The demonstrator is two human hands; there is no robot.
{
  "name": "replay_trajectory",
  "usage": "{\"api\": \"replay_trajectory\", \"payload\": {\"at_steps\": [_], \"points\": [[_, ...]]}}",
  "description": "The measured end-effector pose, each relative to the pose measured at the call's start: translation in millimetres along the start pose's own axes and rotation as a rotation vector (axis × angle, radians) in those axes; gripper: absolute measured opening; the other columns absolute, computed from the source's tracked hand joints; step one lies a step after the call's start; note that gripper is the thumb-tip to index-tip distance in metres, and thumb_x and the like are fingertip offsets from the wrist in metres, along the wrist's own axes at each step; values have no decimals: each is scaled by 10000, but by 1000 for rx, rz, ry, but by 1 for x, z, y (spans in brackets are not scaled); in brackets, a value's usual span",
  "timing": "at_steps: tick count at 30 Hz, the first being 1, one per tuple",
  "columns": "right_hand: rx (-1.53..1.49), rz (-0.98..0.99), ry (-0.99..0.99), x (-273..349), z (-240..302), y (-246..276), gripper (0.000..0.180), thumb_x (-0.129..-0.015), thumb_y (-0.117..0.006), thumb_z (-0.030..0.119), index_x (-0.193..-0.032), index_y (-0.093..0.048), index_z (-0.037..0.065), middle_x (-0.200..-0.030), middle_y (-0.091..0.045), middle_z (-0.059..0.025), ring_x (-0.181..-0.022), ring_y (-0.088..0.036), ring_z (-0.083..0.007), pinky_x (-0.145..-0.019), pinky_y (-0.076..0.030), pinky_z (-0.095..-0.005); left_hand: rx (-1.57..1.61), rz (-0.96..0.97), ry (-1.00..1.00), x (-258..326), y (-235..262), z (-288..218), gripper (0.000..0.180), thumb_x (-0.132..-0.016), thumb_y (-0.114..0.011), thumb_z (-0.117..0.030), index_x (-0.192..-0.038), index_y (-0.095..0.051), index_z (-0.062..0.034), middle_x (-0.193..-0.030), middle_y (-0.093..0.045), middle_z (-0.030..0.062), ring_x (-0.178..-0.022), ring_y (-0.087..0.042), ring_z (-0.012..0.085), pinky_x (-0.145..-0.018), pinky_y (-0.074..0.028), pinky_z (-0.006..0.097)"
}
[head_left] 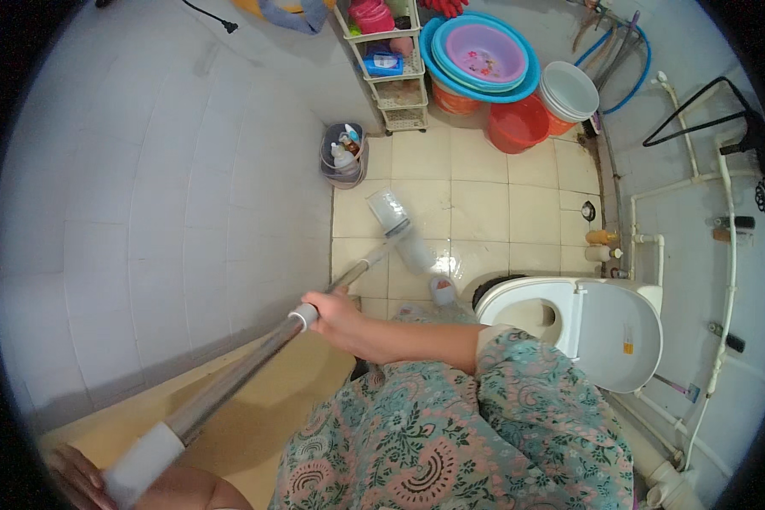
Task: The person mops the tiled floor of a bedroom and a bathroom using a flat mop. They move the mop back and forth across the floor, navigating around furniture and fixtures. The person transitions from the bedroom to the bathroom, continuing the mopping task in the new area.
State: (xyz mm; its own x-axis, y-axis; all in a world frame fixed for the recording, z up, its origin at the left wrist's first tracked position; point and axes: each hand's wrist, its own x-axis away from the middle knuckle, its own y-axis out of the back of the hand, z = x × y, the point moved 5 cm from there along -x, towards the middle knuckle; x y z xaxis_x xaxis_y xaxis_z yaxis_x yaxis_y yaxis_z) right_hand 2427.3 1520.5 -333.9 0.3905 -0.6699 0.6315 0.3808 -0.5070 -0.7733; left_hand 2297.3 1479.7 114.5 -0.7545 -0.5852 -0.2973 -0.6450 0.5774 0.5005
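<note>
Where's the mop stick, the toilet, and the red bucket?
mop stick (246, 361): head view, on the middle of the shiny metal pole.
toilet (518, 293): head view, on the white front rim of the bowl.
red bucket (518, 123): head view, on its inside wall.

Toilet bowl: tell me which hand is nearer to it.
Right. The right hand grips the mop handle midway, just left of the toilet bowl; the left hand holds the handle's end at the lower left, much farther away.
</note>
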Motion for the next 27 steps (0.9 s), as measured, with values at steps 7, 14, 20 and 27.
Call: {"api": "replay_trajectory", "payload": {"at_steps": [7, 14, 20, 27], "points": [[-159, -115, 135, -73, 27, 34, 284, -731, -577, 80, -943, -396, 24, -847, -480, -82, -738, -507, -176, -626, -466, -319, -72, -285, 139, -56, -26, 98, 243, -654, -636, -208, -674, -407, -130, -558, -541, 8, -531, -534, 139, -722, -485, 334], [-70, -277, 224, -62, 83, 78, 827, -696, -580, 49, -1315, -32, 51, -895, -478, -111, -705, -502, -173, -567, -448, -316, 74, -395, 50, -70, -38, 134, 236, -669, -630, -173, -672, -402, -114, -510, -546, 35, -507, -546, 160, -739, -502, 355], [-56, -396, 486, -9, 180, 133, 325, -709, -580, 46, -948, -363, 88, -716, -472, -48, -585, -476, -142, -428, -363, -266, 321, -295, 49, -116, -102, 179, 210, -681, -635, -143, -687, -431, -94, -546, -573, 74, -574, -585, 193, -806, -480, 398], [-153, -497, 612, 16, 271, 206, 290, -717, -558, 49, -939, -381, 108, -725, -471, -36, -576, -472, -137, -416, -341, -268, 428, -137, 36, -192, -172, 210, 222, -704, -651, -163, -694, -447, -76, -618, -603, 109, -666, -612, 227, -862, -443, 422]]}}
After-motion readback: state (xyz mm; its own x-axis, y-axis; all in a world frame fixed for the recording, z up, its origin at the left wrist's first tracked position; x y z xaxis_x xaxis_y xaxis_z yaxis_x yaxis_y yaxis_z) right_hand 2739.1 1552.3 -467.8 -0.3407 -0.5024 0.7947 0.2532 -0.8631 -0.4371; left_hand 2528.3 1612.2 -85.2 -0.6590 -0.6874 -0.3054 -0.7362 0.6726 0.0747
